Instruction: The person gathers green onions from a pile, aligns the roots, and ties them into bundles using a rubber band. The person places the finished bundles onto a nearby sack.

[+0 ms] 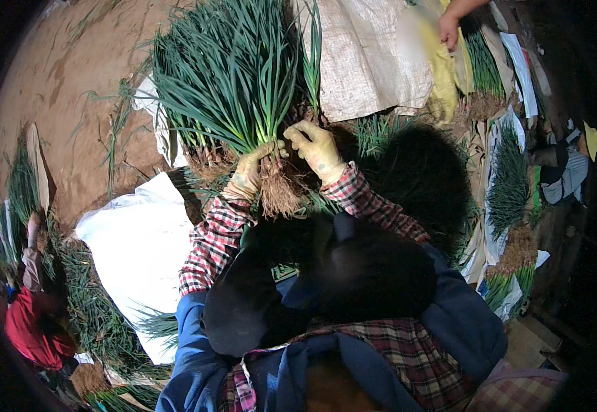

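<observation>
My left hand (249, 168), in a pale yellow glove, is closed around the lower stems of a bunch of green onions (264, 123). Long green leaves fan out above the grip, and a tangle of brown roots (279, 192) hangs below it. Just right of the stems is my gloved right hand (318, 150), its fingers bent and a little apart, with nothing visible between them. A larger pile of green onions (195, 65) lies behind the held bunch, leaves pointing away from me.
A white sheet (137, 237) lies at left, a woven sack (364, 62) at the far middle. Loose leaves (99, 309) cover the lower left ground. At the top right is another person's hand (449, 31); people in red (34, 329) and stripes (565, 180) are at the sides.
</observation>
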Demonstrator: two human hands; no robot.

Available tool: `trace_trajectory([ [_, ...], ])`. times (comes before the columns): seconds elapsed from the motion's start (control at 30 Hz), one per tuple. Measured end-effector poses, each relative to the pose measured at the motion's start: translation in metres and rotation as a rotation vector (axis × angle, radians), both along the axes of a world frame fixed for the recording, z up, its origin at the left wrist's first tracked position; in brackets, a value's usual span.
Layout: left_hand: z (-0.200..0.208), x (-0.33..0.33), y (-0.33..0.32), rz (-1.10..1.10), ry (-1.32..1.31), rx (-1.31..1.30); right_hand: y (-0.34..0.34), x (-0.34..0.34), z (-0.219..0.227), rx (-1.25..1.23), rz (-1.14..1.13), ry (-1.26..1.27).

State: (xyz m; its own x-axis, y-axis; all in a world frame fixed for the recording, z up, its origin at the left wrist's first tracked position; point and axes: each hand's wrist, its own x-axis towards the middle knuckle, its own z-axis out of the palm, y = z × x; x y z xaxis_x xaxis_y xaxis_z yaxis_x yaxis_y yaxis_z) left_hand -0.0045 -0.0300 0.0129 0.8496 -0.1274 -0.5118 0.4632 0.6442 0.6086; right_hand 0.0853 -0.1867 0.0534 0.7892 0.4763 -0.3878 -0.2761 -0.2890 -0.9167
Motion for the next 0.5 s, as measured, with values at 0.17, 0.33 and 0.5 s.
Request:
trace_trajectory([
  [0.17, -0.034, -0.013, 0.002, -0.03, -0.139, 0.268, 0.04, 0.026, -0.011, -0.187, 0.107, -0.139],
  [0.33, 0.001, 0.001, -0.007, 0.103, 0.284, 0.01, 0.042, 0.027, -0.007, -0.15, 0.083, 0.075],
  [0.5, -0.001, 0.008, -0.025, 0.359, 0.092, -0.033, 0.016, -0.02, -0.033, 0.479, -0.303, 0.108],
])
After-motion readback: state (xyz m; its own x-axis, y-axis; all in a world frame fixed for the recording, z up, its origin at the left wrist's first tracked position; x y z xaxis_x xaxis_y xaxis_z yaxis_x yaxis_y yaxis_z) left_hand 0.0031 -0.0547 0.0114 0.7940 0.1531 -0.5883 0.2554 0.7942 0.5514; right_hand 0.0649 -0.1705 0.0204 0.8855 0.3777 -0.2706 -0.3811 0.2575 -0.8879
